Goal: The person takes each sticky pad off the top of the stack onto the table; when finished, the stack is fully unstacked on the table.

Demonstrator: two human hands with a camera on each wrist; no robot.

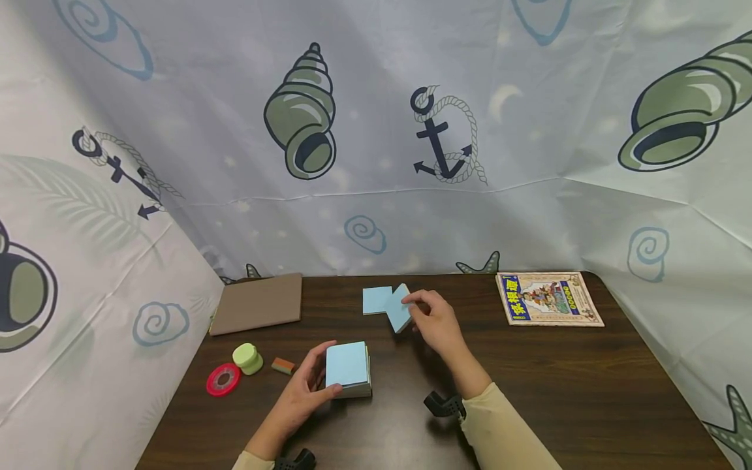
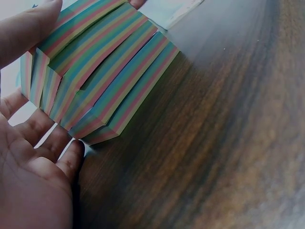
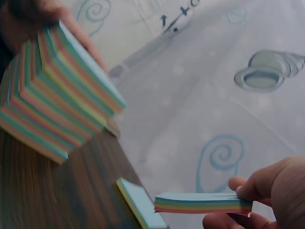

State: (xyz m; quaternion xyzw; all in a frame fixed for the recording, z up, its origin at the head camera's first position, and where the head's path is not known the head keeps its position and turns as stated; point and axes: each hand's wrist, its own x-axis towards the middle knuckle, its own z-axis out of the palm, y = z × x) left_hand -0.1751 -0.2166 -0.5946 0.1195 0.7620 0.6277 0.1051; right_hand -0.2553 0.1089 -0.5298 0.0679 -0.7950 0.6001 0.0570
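My left hand (image 1: 298, 399) holds a thick stack of sticky note pads (image 1: 348, 365), thumb at the near corner and fingers along the left side. Pale blue paper tops the stack, and rainbow-striped edges (image 2: 107, 71) show in the left wrist view. Farther back, my right hand (image 1: 439, 326) pinches one thin sticky note pad (image 1: 399, 309) by its right side; in the right wrist view this pad (image 3: 202, 204) has a blue top and striped edge. Another blue pad (image 1: 375, 301) lies on the table just left of it, partly overlapped in the head view.
On the left of the dark wooden table (image 1: 529, 391) are a brown board (image 1: 258, 305), a pale green round object (image 1: 247, 358), a red ring-shaped roll (image 1: 223, 379) and a small orange-and-green block (image 1: 283, 365). A printed booklet (image 1: 549, 299) lies back right. Patterned cloth (image 1: 376, 130) hangs behind.
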